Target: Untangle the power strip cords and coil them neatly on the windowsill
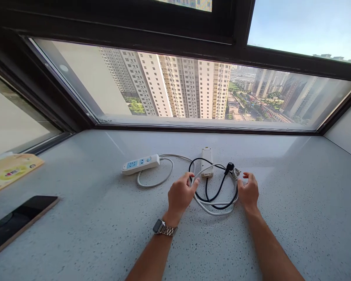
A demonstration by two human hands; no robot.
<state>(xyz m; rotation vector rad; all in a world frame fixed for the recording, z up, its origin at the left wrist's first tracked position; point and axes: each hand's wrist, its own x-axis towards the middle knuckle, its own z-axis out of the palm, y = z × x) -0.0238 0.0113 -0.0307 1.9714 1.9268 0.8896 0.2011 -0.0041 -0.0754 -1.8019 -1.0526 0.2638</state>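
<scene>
A white power strip [141, 164] with blue socket faces lies left of centre, its white cable [155, 185] looping to the right. Behind the coils rests a second white block [207, 156]. Black cable [221, 186] and white cable lie tangled between my hands, with a black plug [229, 168] and a grey-white plug [236, 173] at their right side. My left hand [181, 191], wearing a watch, is closed on the white cable at the left of the coils. Beside the plugs, my right hand [248, 190] has its thumb and fingers apart, with nothing visibly held.
The speckled pale sill [105, 234] runs up to a dark window frame [204, 130]. A dark phone-like slab [20, 218] lies at the far left, below a yellow packet [13, 169]. A white wall stands at the right.
</scene>
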